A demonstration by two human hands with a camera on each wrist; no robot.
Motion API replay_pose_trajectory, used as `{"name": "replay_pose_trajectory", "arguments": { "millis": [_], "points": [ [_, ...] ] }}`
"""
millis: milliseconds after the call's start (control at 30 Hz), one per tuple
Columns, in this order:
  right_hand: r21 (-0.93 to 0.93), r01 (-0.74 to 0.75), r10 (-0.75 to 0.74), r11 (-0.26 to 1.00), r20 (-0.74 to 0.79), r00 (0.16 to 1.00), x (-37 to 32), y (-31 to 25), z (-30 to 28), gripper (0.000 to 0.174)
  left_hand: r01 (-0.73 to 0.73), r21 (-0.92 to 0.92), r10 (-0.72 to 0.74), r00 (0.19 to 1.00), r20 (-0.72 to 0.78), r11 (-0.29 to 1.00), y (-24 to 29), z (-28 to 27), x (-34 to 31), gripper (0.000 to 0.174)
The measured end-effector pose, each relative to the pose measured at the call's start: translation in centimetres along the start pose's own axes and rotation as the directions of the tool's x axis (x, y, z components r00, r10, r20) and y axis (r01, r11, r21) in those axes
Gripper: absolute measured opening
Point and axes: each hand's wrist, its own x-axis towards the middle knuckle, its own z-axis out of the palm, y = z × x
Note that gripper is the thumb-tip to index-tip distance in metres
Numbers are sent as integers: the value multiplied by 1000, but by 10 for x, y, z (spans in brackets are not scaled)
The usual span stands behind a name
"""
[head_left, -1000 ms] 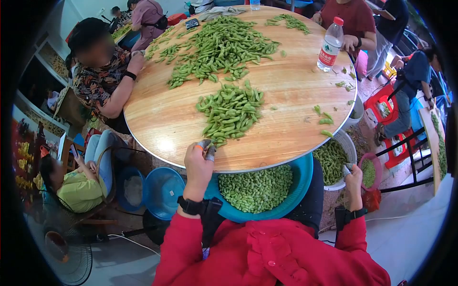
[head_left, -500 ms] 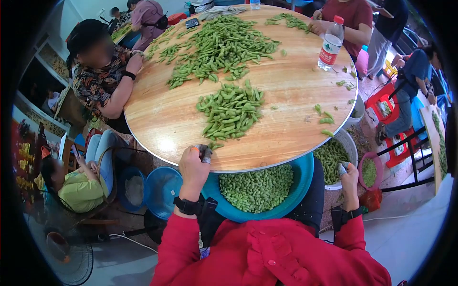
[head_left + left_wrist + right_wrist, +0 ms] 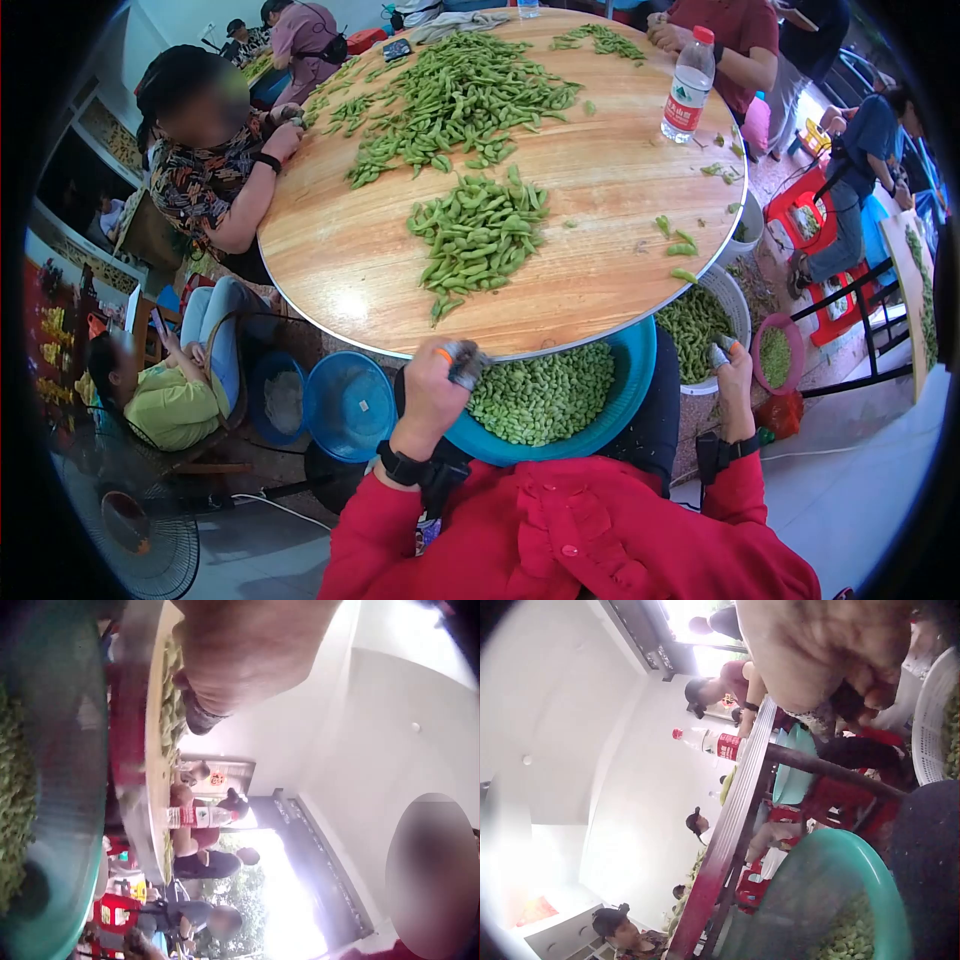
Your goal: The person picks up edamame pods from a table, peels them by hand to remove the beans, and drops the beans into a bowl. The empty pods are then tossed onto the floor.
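Just past the table's near edge, my left hand (image 3: 428, 390) hangs at the left side of the teal basin (image 3: 638, 375) of shelled beans (image 3: 545, 398). Its fingertips, wrapped in grey, are blurred, so anything between them cannot be made out. A small pile of green pods (image 3: 475, 232) lies on the wooden table (image 3: 350, 260) beyond it. My right hand (image 3: 735, 382) is beside the white basket (image 3: 740, 310) of pods, its covered fingers bent inward. In the right wrist view that hand (image 3: 821, 656) shows curled fingers; whether they hold something is unclear.
A larger pod heap (image 3: 460, 95) covers the table's far half, with a water bottle (image 3: 688, 90) at the right. Blue basins (image 3: 348, 405) and a pink basin (image 3: 775, 355) stand on the floor. People sit around the table; a fan (image 3: 150, 540) is at lower left.
My left hand has moved off the tabletop edge toward the right and nearer the body, over the basin's side. My right hand has shifted slightly, staying beside the white basket.
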Motion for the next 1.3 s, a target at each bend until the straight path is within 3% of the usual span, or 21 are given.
{"name": "replay_pose_trajectory", "arguments": {
  "millis": [133, 233, 267, 367, 467, 567, 600, 633, 667, 733, 767, 800, 900, 933, 1033, 1133, 1300],
  "points": [
    [25, -63, 60, 998, 100, 993, -2, 5, 7, 13, 8, 162, 1, 999, -53, 987, -12, -2, 30, 16],
    [76, -65, 50, 995, 177, 983, -6, -4, 17, 11, -4, 344, -24, 997, 77, 939, -28, 0, 45, 12],
    [153, -125, 86, 980, 237, 968, -4, 2, 17, 9, -37, 304, 16, 997, 73, 952, -31, 0, 49, 13],
    [445, -304, 188, 843, 285, 940, -25, -44, 37, 8, -82, 431, 32, 992, 124, 899, -33, 0, 54, 13],
    [408, -281, 89, 869, 430, 898, -32, -69, 53, 12, -130, 503, 84, 990, 114, 855, -27, -2, 57, 12],
    [407, -149, -105, 901, 538, 837, -41, -101, 72, 19, 41, 111, -44, 999, 28, 993, -21, -6, 57, 11],
    [425, -96, -181, 900, 566, 804, -45, -118, 78, 21, 212, -177, -201, 976, 80, 961, -16, -8, 57, 11],
    [415, -65, -215, 907, 590, 778, -50, -137, 82, 24, 374, -436, -331, 927, 173, 819, -9, -10, 55, 11],
    [406, -31, -244, 913, 607, 756, -53, -150, 89, 24, 507, -636, -418, 857, 300, 582, -1, -11, 53, 12],
    [405, -4, -279, 914, 637, 719, -59, -163, 104, 22, 560, -784, -419, 800, 429, 266, 16, -6, 43, 16],
    [412, -10, -287, 911, 650, 703, -62, -166, 112, 21, 571, -816, -402, 771, 494, 91, 26, -2, 38, 19],
    [419, -18, -293, 908, 664, 688, -64, -168, 119, 20, 567, -824, -393, 759, 520, 6, 38, 0, 33, 23],
    [444, -113, -273, 889, 711, 648, -72, -171, 129, 16, 581, -814, -347, 766, 541, 11, 46, 12, 15, 30],
    [414, -135, -258, 900, 756, 601, -71, -170, 126, 24, 572, -820, -347, 771, 534, 8, 49, 14, 12, 33],
    [319, -171, -174, 932, 810, 560, -71, -171, 121, 25, 578, -808, -325, 791, 519, 117, 53, 19, 5, 33],
    [432, -155, -249, 888, 737, 628, -76, -167, 125, 13, 578, -807, -308, 795, 522, 124, 54, 21, 3, 35],
    [413, -180, -214, 893, 741, 637, -75, -160, 128, 13, 578, -804, -296, 799, 524, 137, 55, 21, 2, 37]
  ]
}}
